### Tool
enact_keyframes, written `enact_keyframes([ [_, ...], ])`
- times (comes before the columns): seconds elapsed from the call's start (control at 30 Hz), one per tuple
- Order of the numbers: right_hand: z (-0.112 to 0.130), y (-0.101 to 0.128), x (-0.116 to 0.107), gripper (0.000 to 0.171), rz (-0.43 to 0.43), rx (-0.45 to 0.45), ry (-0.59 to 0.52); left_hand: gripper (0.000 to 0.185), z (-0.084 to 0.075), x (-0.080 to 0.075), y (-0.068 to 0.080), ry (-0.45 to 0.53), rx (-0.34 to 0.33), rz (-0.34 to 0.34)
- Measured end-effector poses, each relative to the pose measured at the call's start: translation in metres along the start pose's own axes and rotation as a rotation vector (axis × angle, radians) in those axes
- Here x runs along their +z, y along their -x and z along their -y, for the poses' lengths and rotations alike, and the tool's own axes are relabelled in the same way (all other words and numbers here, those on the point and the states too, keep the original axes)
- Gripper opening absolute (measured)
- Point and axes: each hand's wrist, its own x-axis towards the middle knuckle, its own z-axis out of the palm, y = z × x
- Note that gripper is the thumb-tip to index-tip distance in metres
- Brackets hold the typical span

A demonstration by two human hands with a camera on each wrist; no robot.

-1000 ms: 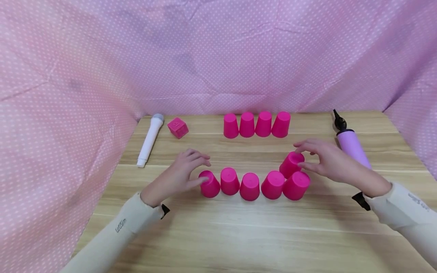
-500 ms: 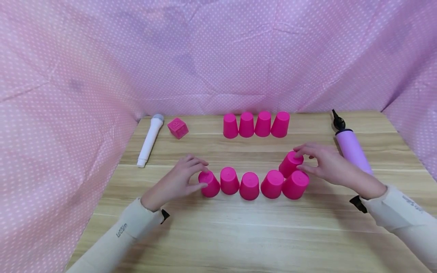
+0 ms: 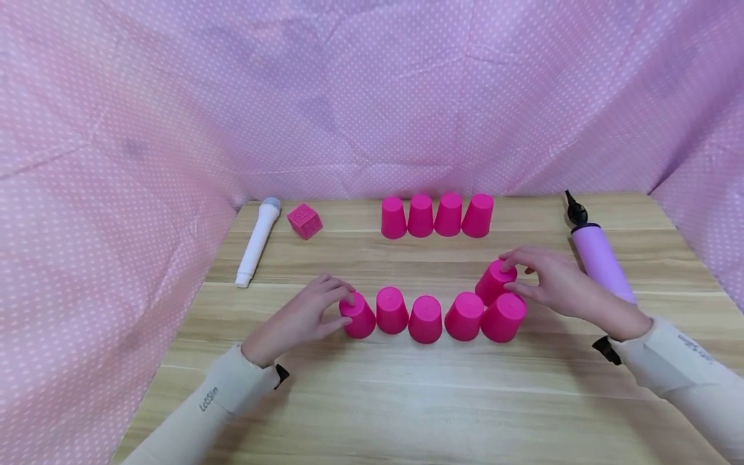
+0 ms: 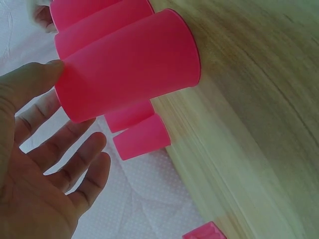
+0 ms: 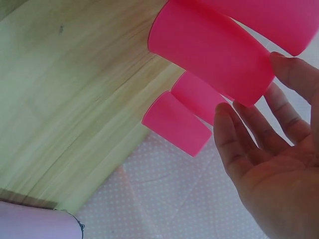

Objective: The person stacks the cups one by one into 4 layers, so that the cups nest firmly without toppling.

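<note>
Several pink plastic cups stand upside down on the wooden table. My left hand [image 3: 299,320] pinches the base end of the leftmost cup [image 3: 360,320] in the front row, thumb on the near side and fingers on the far side. In the left wrist view the thumb [image 4: 47,74] meets this cup's edge. On the right, my right hand [image 3: 552,281] holds a cup [image 3: 491,284] just behind the row's right-end cup [image 3: 502,320] between thumb and fingers. Other front-row cups, such as the middle cup [image 3: 426,323], sit between the hands.
A second row of pink cups [image 3: 449,216] stands near the table's back edge. At back left lie a white microphone [image 3: 257,245] and a pink cube [image 3: 305,221]. A purple hand pump [image 3: 601,258] lies at right, beyond the right hand. Pink dotted cloth [image 3: 372,97] hangs behind the table.
My left thumb and fingers have closed in on the leftmost cup. The right fingers have settled around the rear cup's base end. The cups keep their places.
</note>
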Motion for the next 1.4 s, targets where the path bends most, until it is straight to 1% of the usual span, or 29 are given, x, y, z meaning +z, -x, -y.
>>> enact_keyframes([
  [0.17,0.000,0.000,0.001,0.035,-0.006,0.008,-0.003,0.029,0.000,0.001,0.001,0.006,0.017,-0.020],
  [0.33,0.000,0.000,0.002,0.034,-0.016,-0.006,-0.002,0.030,0.000,0.001,0.001,0.017,0.009,-0.017],
  [0.47,0.000,0.000,0.002,0.035,-0.037,-0.022,0.000,0.031,0.001,0.000,0.000,-0.012,0.006,-0.034],
  [0.63,0.003,-0.004,-0.001,0.035,-0.088,-0.061,-0.013,0.030,0.004,-0.009,-0.005,-0.033,0.028,-0.081],
  [0.77,0.005,-0.009,-0.005,0.036,-0.125,-0.105,-0.030,0.030,0.006,-0.018,-0.014,-0.040,0.037,-0.110],
  [0.93,0.006,-0.018,-0.013,0.039,-0.160,-0.147,-0.040,0.028,0.008,-0.029,-0.036,-0.051,0.085,-0.168],
  [1.0,0.007,-0.023,-0.018,0.039,-0.179,-0.156,-0.047,0.028,0.008,-0.033,-0.048,-0.043,0.105,-0.198],
  [1.1,0.008,-0.033,-0.027,0.039,-0.224,-0.161,-0.057,0.026,0.007,-0.040,-0.068,-0.030,0.111,-0.241],
  [1.17,0.007,-0.041,-0.034,0.037,-0.265,-0.157,-0.058,0.026,0.006,-0.044,-0.083,-0.026,0.109,-0.264],
  [1.27,0.002,-0.055,-0.043,0.033,-0.336,-0.130,-0.034,0.027,0.006,-0.047,-0.106,-0.038,0.089,-0.291],
  [1.33,-0.002,-0.065,-0.048,0.030,-0.366,-0.094,-0.017,0.027,0.007,-0.048,-0.123,-0.056,0.070,-0.302],
  [1.4,-0.006,-0.075,-0.051,0.027,-0.369,-0.038,-0.008,0.026,0.008,-0.050,-0.139,-0.067,0.037,-0.299],
])
